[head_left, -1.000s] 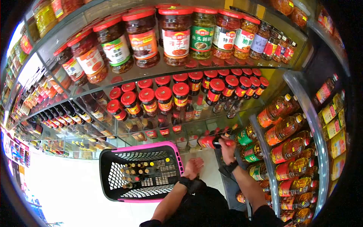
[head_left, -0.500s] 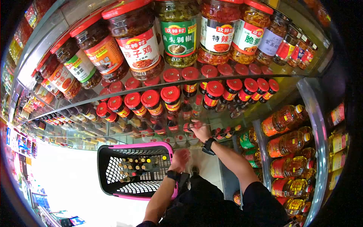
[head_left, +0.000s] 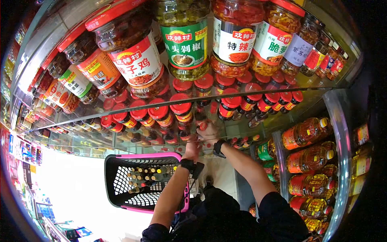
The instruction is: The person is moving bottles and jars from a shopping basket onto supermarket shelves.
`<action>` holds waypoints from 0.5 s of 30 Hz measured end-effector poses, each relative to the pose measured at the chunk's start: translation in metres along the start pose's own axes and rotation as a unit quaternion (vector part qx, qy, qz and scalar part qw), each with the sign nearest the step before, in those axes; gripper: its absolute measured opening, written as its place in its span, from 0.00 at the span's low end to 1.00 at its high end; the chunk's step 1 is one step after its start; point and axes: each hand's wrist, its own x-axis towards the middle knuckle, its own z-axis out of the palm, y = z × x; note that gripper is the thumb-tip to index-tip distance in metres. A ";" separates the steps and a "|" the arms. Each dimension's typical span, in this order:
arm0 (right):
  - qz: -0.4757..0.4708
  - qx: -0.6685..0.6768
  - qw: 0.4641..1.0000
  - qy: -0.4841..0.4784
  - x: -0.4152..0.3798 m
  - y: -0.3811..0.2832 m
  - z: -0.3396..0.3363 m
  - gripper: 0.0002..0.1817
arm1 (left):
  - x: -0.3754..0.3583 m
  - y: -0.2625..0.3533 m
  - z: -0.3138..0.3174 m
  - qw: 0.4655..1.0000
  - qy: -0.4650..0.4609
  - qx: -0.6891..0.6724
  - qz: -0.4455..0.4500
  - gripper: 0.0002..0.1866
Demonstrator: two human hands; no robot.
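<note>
My right hand (head_left: pixel 209 132) reaches in at the lower shelf, its fingers closed round a red-capped bottle (head_left: pixel 203 126). Just to its left and a little lower is my left hand (head_left: pixel 192 148), raised at the shelf edge; its fingers are partly hidden and blurred, so its hold cannot be made out. Red-lidded jars (head_left: pixel 180 109) stand on the glass shelf above both hands. Below and left of my left hand, a black basket with a pink rim (head_left: pixel 147 155) holds several bottles (head_left: pixel 146 176) with gold, yellow and red caps.
Large labelled jars (head_left: pixel 184 48) line the upper shelf, whose glass edge (head_left: pixel 242 93) runs over the hands. Oil bottles (head_left: pixel 308 161) fill a rack behind a metal post (head_left: pixel 341 133) on the right. A pale tiled floor (head_left: pixel 223 177) shows beside the basket.
My left hand has moved up from the basket's rim to the shelf, close to my right hand. My right hand has shifted slightly, with the red cap now nearer the shelf edge above.
</note>
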 end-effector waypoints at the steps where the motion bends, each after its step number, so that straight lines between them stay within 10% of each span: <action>1: 0.023 -0.025 0.999 -0.024 0.004 -0.001 0.001 0.14 | 0.015 -0.007 -0.015 0.971 -0.094 -0.189 -0.117 0.23; 3: 0.046 -0.049 0.997 -0.048 0.010 -0.003 0.002 0.15 | 0.048 -0.023 -0.048 0.745 -0.260 -0.523 -0.322 0.21; 5: 0.001 -0.036 0.997 -0.072 0.014 -0.002 0.004 0.15 | 0.058 -0.027 -0.059 0.346 -0.366 -0.736 -0.453 0.21; 9: 0.006 -0.001 0.998 -0.057 0.016 0.000 0.001 0.15 | 0.056 -0.021 -0.056 0.361 -0.355 -0.729 -0.461 0.21; 15: 0.023 0.063 0.994 -0.091 0.021 0.016 0.006 0.12 | 0.066 -0.024 -0.059 0.123 -0.231 -0.810 -0.524 0.21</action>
